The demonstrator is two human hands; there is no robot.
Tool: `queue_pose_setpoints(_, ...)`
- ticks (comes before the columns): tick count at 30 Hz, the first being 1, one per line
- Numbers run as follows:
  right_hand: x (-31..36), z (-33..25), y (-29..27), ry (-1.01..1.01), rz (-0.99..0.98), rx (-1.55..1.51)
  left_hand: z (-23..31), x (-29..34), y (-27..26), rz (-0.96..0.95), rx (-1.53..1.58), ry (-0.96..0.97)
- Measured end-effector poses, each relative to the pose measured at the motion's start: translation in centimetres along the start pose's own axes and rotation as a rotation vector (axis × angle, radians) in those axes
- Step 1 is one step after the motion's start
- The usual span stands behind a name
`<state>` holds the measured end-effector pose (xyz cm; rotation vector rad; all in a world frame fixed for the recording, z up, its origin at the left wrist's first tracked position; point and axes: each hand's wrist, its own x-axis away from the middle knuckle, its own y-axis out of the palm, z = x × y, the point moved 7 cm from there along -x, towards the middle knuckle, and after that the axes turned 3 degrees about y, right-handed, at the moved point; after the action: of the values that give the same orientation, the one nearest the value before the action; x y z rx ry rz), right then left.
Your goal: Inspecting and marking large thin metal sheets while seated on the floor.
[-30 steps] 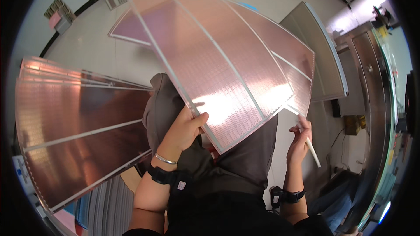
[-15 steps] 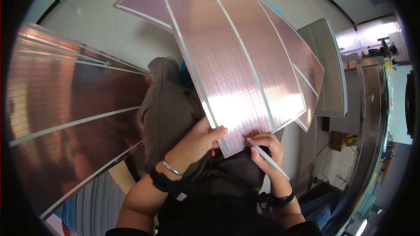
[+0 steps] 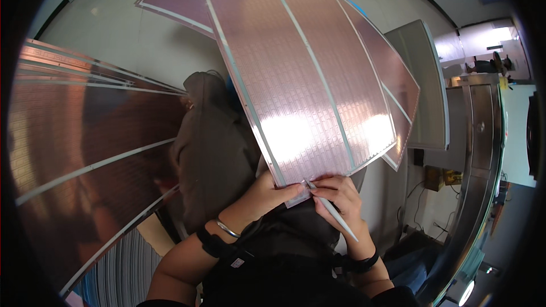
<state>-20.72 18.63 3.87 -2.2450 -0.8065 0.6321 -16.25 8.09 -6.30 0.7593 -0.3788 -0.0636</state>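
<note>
Head view: the sheet (image 3: 307, 79) fills the middle of the picture, a long pinkish, shiny panel printed with a fine grid of small rectangles and split lengthwise by pale strips. It is raised in front of me, its near corner down at my hands and the rest fanning away toward the top. My left hand (image 3: 267, 193) pinches that near edge from below, fingers closed on the sheet, with a metal bangle (image 3: 227, 228) and a dark band on the wrist. My right hand (image 3: 338, 193) is closed round a thin pale stylus (image 3: 333, 210), gripped like a pen; its tip touches the sheet's lower edge, just beside my left fingertips (the two hands nearly meet there).

More sheets (image 3: 392, 79) of the same kind lie under and behind the one I hold, their corners showing to its right and at the upper left. A dark cloth (image 3: 213, 153) hangs below the sheet, between it and a broad coppery panel stack (image 3: 85, 153) on my left. Those panels rest on a pale worktop (image 3: 114, 28). To the right stand a pale tray (image 3: 424, 79) and, beyond it, a grey metal cabinet (image 3: 483, 131).
</note>
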Motion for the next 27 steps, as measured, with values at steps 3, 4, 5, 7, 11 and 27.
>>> queue_pose_setpoints(3,0.24,0.04,0.13,-0.002,0.01,0.013,0.02,-0.3,-0.07,0.036,-0.012,0.021)
queue_pose_setpoints(4,0.38,0.09,0.13,0.003,0.013,0.01,0.14,-0.37,-0.12,0.055,-0.02,0.043)
queue_pose_setpoints(5,0.43,0.07,0.22,0.008,0.0,-0.006,0.18,-0.41,-0.01,0.049,-0.019,0.041)
queue_pose_setpoints(7,0.53,0.2,0.26,0.005,0.0,-0.003,0.22,-0.46,-0.1,0.074,-0.001,0.032)
queue_pose_setpoints(11,0.54,0.09,0.25,-0.005,0.035,-0.001,-0.07,-0.55,-0.16,0.049,-0.019,0.026)
queue_pose_setpoints(27,0.7,0.52,0.33,0.012,0.09,-0.013,0.25,-0.76,0.05,0.079,-0.078,0.024)
